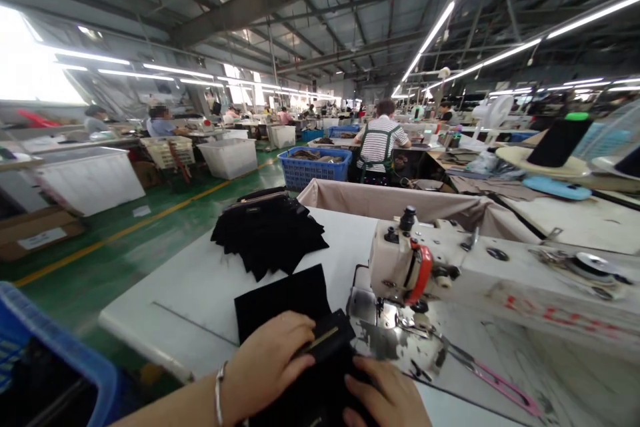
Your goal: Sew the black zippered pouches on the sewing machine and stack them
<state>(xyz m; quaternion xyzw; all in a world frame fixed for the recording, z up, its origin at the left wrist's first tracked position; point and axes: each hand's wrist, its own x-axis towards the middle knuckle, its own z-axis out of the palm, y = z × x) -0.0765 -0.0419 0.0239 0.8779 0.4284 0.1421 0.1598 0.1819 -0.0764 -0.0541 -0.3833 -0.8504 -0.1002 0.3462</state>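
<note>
Worktable [165, 307], white, carries the sewing machine [395, 267], the landmark for every place told here. Beyond the machine runs a trough [345, 197] lined with beige cloth. Farther past it, a co-worker in a striped top [381, 143] faces away, a blue basket [314, 173] just to the left. Left of the machine, toward its far side, lies a fanned pile of black fabric [270, 233]; nearer, a flat black panel [280, 293]. In front of the machine's needle end, to its left, is the black piece [323, 380]. The left hand [273, 357] pinches it between thumb and fingers, beside a narrow gold-toned strip [326, 335]. The right hand [387, 393] rests fingertips on its right edge; whether they grip, I cannot tell. Pink-handled snips [505, 387] lie before the machine's arm.
</note>
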